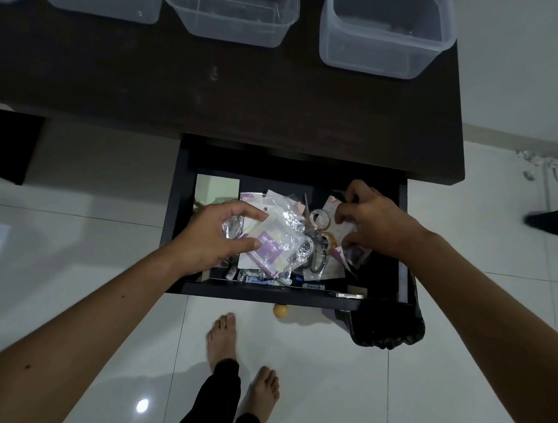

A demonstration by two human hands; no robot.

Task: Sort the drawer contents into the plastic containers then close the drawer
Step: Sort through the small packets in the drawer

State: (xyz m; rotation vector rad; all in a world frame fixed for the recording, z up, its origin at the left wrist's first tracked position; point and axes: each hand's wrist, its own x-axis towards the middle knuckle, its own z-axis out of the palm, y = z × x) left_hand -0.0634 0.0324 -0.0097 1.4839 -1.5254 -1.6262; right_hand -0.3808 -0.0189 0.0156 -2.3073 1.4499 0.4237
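both hands in the drawer, sorting barely begun

over on the left, the left hand (214, 235) is down in the open black wooden drawer (182, 201), thumb and fingers curled round a crinkly clear plastic packet with a purple and cream card inside (272, 245) — that's a grasp, though not yet lifted clear. moving across the middle, a heap of similar packets, a few metal and wooden rings (319, 219), and a row of small batteries (260, 280) along the front wall. on the right, the right hand (373, 221) pinches the edge of a pale printed card packet (328, 232), fingertips closed on it.

up on the dark tabletop (214, 94) wait three clear plastic containers (230, 3), looking close to empty, so my read is the first picking stage. next call: lift each packet straight up past the drawer's walls and carry it forward over the table edge. the overhang shades the drawer's back, so room is tight there; the front is open. a black bag (382, 329) hangs by the drawer's right front corner. drawer stays open for now.
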